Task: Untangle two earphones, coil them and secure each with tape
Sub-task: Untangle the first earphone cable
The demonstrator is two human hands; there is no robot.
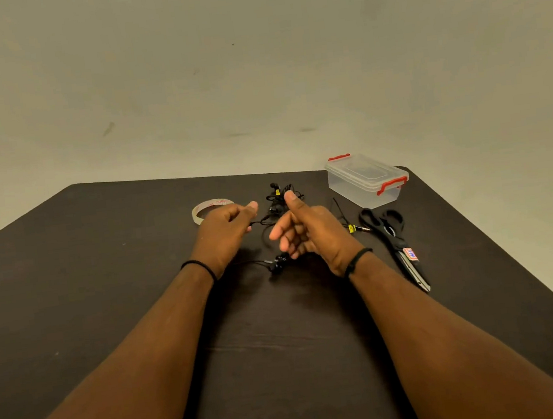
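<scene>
While working over the dark table (112, 297), keep every tool within reach along the far edge. Largest first: clear lidded box (366, 180) with red clasps, parked far right, probably as storage for finished coils. Just nearer, black-handled scissors (389, 231), blades pointing toward the body, ready for cutting tape. Far left of centre, tape roll (212, 209), lying flat, partly hidden behind the left hand (225, 237).

Left hand: raised just above the surface, fingers curled inward, thumb extended, apparently pinching a thin cable strand that runs right; exact contact too small to confirm. Right hand (309, 236): also raised, thumb upright, fingers loosely bent; a grip on any cable cannot be told. Placed either side of the knot, presumably to draw strands apart.

Tangled earphones (279, 202): black bundle on the table between and beyond both hands, earbuds (278, 263) trailing near the wrists, a jack plug (361, 229) with yellow tag lying beside the scissors.

Judged stage: untangling only begun; coiling and taping not yet done.
</scene>
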